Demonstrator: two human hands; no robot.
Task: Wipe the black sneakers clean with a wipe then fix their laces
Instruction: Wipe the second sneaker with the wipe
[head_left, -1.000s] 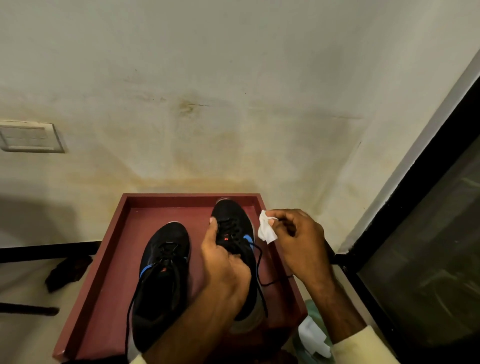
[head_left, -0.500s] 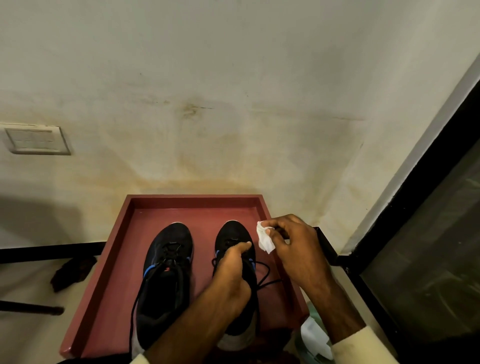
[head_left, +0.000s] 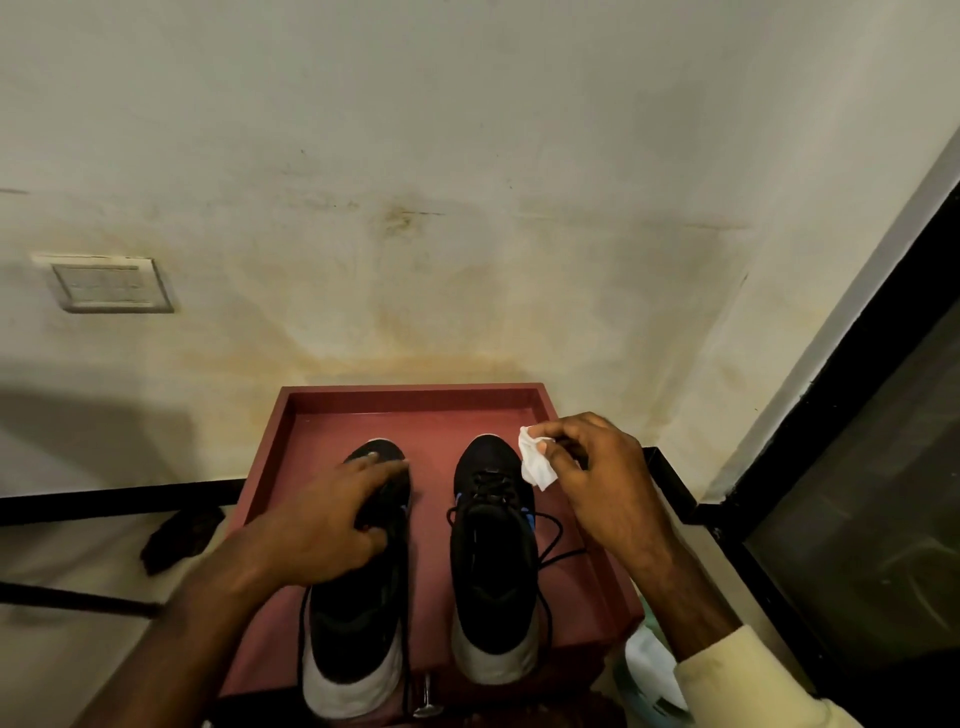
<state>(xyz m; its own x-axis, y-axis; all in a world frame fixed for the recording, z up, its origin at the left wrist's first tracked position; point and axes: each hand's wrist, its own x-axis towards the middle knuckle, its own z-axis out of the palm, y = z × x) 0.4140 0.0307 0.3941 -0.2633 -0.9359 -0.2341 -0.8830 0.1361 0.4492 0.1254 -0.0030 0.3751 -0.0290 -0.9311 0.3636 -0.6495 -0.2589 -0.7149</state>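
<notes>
Two black sneakers with white heels stand side by side, toes away from me, on a dark red tray (head_left: 415, 402). My left hand (head_left: 332, 519) lies over the laces and tongue of the left sneaker (head_left: 358, 623), fingers wrapped on it. The right sneaker (head_left: 491, 551) stands free, its loose black laces trailing to the right. My right hand (head_left: 597, 478) hovers just right of that shoe's toe, pinching a small crumpled white wipe (head_left: 535, 462) between thumb and fingers.
A pack of wipes (head_left: 652, 670) sits low at the right, beside the tray's near corner. A black metal frame (head_left: 670, 483) runs behind the tray. A dark rag (head_left: 179, 535) lies at the left. A stained wall with a switch plate (head_left: 109, 283) rises behind.
My left hand let go of the right sneaker and moved left onto the left sneaker. The right sneaker now rests flat on the tray. My right hand still holds the wipe.
</notes>
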